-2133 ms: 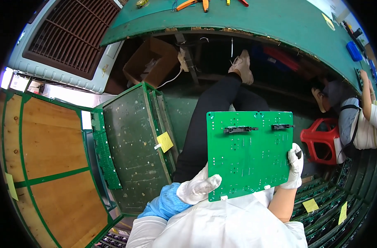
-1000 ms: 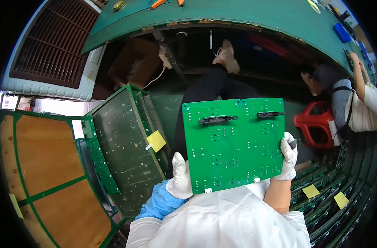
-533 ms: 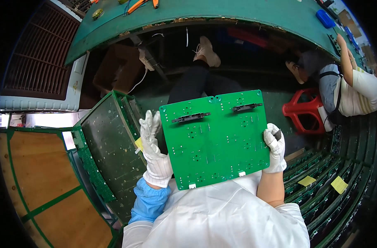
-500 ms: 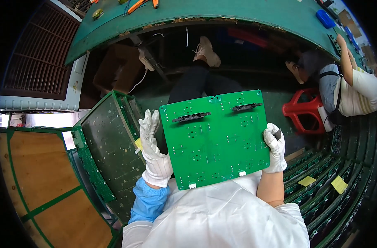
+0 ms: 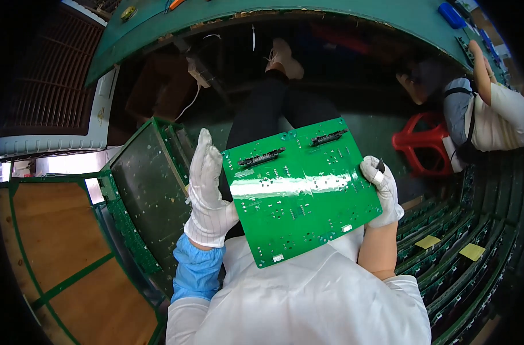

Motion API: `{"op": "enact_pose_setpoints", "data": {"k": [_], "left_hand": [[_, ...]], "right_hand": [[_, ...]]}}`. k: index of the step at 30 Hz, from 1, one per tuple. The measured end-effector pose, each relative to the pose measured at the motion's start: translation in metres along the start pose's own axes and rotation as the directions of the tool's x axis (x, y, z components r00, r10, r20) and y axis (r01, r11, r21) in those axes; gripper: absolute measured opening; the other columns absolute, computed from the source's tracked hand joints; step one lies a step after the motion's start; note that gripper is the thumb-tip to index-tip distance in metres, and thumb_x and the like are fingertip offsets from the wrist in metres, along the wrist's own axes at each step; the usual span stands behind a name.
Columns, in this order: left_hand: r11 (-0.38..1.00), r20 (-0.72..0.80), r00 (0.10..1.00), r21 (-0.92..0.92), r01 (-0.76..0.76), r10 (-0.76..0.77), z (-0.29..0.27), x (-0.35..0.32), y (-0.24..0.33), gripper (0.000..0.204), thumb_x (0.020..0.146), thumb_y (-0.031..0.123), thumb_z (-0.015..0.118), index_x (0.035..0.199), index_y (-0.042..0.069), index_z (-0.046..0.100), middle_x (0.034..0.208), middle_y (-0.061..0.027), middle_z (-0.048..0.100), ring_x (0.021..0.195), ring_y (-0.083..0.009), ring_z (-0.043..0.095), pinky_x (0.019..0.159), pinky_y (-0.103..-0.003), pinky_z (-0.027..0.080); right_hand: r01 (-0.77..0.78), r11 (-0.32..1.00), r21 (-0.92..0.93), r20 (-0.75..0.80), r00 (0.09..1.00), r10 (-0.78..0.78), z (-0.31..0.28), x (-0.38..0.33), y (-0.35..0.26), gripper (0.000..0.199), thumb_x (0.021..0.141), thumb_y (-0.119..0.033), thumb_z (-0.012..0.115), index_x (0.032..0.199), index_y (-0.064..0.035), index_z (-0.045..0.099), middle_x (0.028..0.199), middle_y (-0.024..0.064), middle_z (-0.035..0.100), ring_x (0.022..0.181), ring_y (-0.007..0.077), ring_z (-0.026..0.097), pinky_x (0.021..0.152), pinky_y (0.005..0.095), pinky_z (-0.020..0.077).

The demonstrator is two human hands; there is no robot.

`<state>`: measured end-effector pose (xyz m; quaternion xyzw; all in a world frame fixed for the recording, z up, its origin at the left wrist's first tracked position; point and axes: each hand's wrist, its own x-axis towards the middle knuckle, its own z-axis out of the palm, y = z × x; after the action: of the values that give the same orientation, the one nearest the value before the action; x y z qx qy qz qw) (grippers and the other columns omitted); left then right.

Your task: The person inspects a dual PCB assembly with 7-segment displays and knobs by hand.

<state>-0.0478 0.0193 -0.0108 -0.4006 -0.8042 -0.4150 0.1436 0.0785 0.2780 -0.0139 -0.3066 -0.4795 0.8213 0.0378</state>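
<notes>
Green workbench (image 5: 400, 14), frame top | printed circuit board (image 5: 308, 215), frame centre: tipped further, glare now veiling its middle | right gloved hand (image 5: 386, 192): grasping right edge | left gloved hand (image 5: 206, 192): fingers straight, unclenched, at left edge

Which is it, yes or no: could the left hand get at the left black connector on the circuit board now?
Yes, probably: the left hand is open beside the circuit board, close to the left black connector, with nothing visible between them, while the right hand grips the opposite edge.
</notes>
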Motion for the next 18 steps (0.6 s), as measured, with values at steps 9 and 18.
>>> {"op": "enact_pose_setpoints", "data": {"k": [9,18], "left_hand": [[0.972,0.080,0.981,0.142,-0.187,0.177,0.000,0.013,0.002,0.067,0.064,0.023,0.071,0.123,0.018,0.040,0.125,-0.0221,0.036,0.116,-0.0390,0.037,0.090,-0.047,0.037],[0.876,0.476,0.773,-0.434,-0.208,0.419,0.004,0.036,0.019,0.037,0.066,0.012,0.061,0.100,-0.001,0.055,0.100,-0.0156,0.058,0.097,-0.0336,0.055,0.086,-0.045,0.042]], "right_hand": [[0.032,0.998,0.052,-0.024,0.999,-0.031,-0.002,0.007,0.007,0.019,0.080,-0.021,0.057,0.069,-0.0068,0.049,0.065,-0.0035,0.047,0.057,0.0023,0.044,0.053,0.0164,0.0382],[-0.057,0.978,-0.199,-0.033,0.998,0.051,-0.024,0.018,-0.015,0.032,0.084,-0.034,0.052,0.073,-0.0040,0.054,0.058,0.0025,0.052,0.046,0.0076,0.047,0.044,0.0192,0.0386]]}}
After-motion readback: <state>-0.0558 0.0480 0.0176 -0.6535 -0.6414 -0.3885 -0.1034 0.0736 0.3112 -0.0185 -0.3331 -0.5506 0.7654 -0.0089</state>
